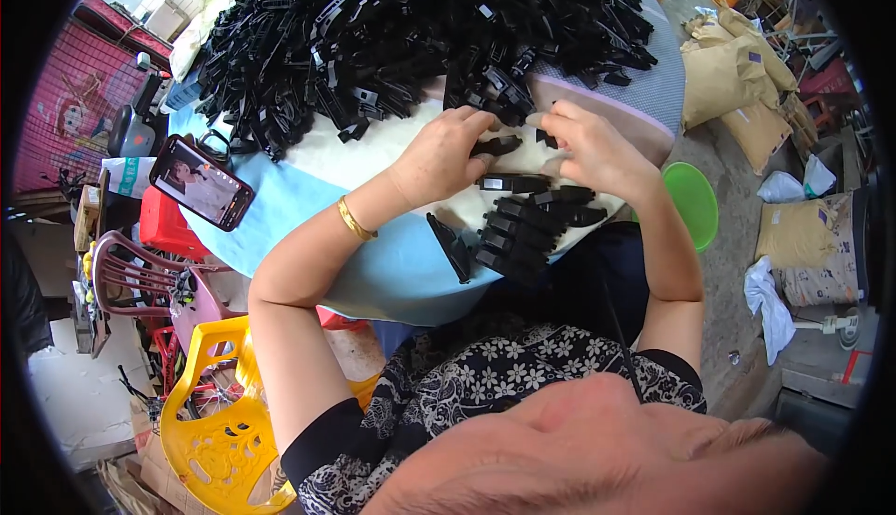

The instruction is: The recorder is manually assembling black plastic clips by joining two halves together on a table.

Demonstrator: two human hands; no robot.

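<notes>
My left hand [446, 153] pinches a small black plastic part [496, 146] at its fingertips, a gold bangle on the wrist. My right hand [588, 146] sits just to the right, fingers curled on another small black piece [547, 138] at the edge of the heap. A big pile of black plastic parts [411, 29] covers the far half of the round table [308, 207]. Near my body lies a neat row of several assembled black parts [527, 225].
A phone [202, 183] with a lit screen lies at the table's left edge. A yellow plastic chair [215, 422] and a maroon chair [140, 272] stand at lower left. A green basin [695, 202] and brown sacks [737, 76] sit on the right.
</notes>
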